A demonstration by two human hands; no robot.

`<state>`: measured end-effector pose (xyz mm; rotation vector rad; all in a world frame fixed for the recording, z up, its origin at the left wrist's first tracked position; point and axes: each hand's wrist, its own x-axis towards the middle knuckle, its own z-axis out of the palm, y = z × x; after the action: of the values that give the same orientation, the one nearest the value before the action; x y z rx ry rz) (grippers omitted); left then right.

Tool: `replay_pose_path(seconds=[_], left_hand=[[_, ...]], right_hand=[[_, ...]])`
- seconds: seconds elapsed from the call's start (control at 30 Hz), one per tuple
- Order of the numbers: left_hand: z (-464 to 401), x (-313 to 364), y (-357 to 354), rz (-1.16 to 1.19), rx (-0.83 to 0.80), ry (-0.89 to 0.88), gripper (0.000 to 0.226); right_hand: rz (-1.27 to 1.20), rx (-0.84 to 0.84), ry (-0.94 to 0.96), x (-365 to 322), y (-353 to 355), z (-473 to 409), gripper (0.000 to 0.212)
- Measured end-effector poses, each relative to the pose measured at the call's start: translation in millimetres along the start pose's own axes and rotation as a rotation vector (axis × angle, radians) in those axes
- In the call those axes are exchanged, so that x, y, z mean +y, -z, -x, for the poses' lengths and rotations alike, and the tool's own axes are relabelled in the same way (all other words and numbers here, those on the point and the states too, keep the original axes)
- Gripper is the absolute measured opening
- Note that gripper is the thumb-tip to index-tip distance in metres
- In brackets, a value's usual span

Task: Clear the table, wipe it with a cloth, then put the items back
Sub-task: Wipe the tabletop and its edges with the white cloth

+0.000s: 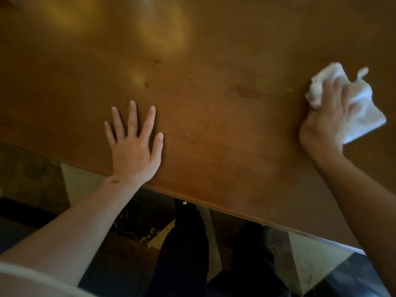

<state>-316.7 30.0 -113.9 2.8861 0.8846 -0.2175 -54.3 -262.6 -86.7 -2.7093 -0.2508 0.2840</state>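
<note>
leaning over the table (214, 28), we're bracing our left hand (135, 151) flat and open, our right hand (323, 123) clutching the white cloth (362, 108) at the right side, needing firm overlapping strokes across those wet spots (246, 90).

The brown wooden table (214, 50) carries water droplets (156, 62) beyond the flat left hand (135, 144) and a wet smear (248, 91) left of the right hand (323, 121) pressing a white cloth (360, 103).

We see dim, warm light; soft glare on the table (192, 39) toward its far-left corner; the right hand (325, 121) motion-blurred.
</note>
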Motion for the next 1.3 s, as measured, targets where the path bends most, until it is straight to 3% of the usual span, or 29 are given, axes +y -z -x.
replay_pose_path(seconds=[0.27,0.6,0.9,1.1,1.3], left_hand=[[-1,2,-2,-0.01,0.022,0.002,0.064],[0,1,-7,-0.027,0.034,0.005,0.063],[0,-3,-6,-0.036,0.046,0.0,0.064],[0,-1,-5,-0.035,0.039,-0.001,0.064],[2,1,-4,-0.025,0.039,0.005,0.063]], right_hand=[[-0.053,-0.2,0.374,-100,-51,-15,0.066],[0.051,-0.322,0.673,-87,-57,56,0.06],[0.152,-0.321,0.684,-59,-60,123,0.058],[0.2,-0.317,0.725,-5,-50,181,0.056],[0.158,-0.265,0.454,58,-13,182,0.057]])
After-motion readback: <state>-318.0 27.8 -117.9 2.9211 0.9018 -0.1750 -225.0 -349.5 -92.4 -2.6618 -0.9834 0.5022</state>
